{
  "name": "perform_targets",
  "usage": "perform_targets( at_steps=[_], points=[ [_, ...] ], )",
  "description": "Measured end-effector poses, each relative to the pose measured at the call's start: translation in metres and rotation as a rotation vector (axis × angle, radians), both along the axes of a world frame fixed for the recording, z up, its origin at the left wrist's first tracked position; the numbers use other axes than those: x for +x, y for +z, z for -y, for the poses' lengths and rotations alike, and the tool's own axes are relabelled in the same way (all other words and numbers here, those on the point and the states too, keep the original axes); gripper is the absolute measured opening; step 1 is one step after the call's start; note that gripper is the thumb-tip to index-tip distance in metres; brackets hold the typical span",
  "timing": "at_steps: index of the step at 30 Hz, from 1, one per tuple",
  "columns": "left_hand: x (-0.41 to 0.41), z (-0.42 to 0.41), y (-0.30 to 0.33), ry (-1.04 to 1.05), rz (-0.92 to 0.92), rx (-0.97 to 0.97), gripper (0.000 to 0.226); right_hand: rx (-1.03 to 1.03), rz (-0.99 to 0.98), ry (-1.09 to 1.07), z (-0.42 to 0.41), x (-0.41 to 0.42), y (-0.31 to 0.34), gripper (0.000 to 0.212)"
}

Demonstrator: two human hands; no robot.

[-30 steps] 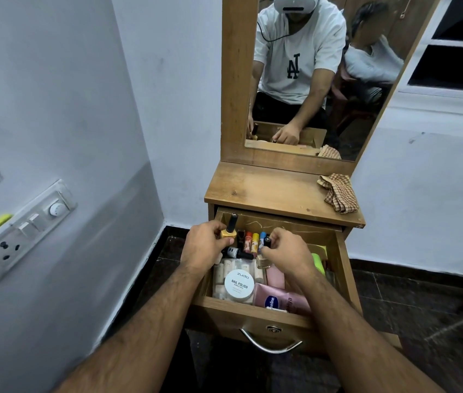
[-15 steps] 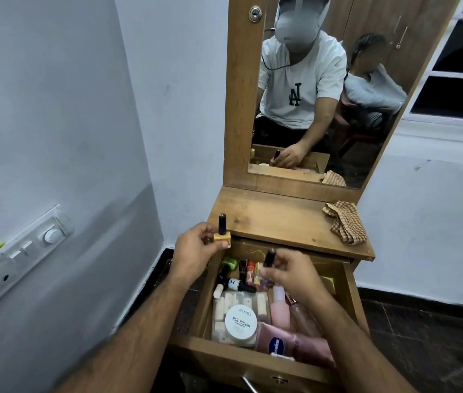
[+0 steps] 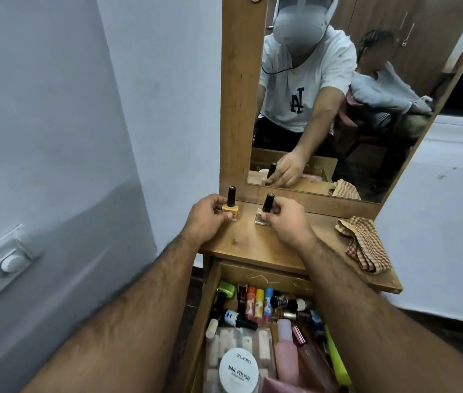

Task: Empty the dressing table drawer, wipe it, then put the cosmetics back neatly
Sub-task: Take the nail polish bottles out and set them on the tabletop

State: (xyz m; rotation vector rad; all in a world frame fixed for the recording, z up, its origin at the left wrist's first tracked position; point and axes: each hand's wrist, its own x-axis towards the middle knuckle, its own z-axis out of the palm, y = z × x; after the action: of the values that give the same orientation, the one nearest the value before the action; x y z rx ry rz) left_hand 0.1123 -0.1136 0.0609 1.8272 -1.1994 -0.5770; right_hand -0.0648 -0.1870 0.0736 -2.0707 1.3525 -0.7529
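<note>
**On the worktop, two polish bottles in the hands**

On the worktop (image 3: 258,245), just in front of the mirror (image 3: 338,95), the left hand (image 3: 206,219) pinches a yellow bottle (image 3: 230,211) at its glass base. The bottle stands upright with its black cap up. Right of it, near but apart, the right hand (image 3: 287,221) grips a clear bottle (image 3: 264,214) with fingers at the black cap; this bottle leans a little and its base touches the wood. Further right from the mirror's lower corner lies a checked cloth (image 3: 362,245), crumpled, near the worktop edge. Below the mirror, under the worktop, the drawer (image 3: 210,302) is pulled out and full: small tubes, dark bottles, a pink bottle (image 3: 287,355) and a round white jar (image 3: 238,370) marked "NAIL POLISH". A switch panel (image 3: 3,265) is on the wall left of the mirror.
</note>
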Motion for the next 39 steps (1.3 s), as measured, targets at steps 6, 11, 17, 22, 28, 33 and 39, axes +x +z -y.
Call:
perform_targets(
  at_steps=[6,11,17,22,28,33,39],
  points=[
    [0.018,0.026,-0.004,-0.02,0.057,0.04,0.039,0.01,0.026,-0.016,0.025,0.02,-0.012,0.018],
    [0.023,0.04,-0.008,0.004,0.06,0.015,0.04,-0.066,0.016,-0.034,0.031,0.028,-0.016,0.03],
    [0.023,0.048,-0.013,0.066,0.095,-0.048,0.042,-0.106,0.011,-0.028,0.035,0.04,-0.014,0.034],
    [0.024,0.05,-0.014,0.111,0.083,-0.115,0.034,-0.109,0.005,-0.034,0.038,0.047,-0.014,0.032],
    [0.023,0.048,-0.013,0.13,0.091,-0.109,0.033,-0.086,-0.009,-0.051,0.035,0.048,-0.013,0.034],
    [0.02,0.027,-0.012,0.207,0.11,-0.098,0.04,-0.089,-0.008,-0.051,0.021,0.031,-0.004,0.028],
    [0.0,-0.033,-0.006,0.199,0.121,-0.182,0.014,-0.228,0.113,-0.032,-0.033,-0.009,0.007,0.004]
  ],
)
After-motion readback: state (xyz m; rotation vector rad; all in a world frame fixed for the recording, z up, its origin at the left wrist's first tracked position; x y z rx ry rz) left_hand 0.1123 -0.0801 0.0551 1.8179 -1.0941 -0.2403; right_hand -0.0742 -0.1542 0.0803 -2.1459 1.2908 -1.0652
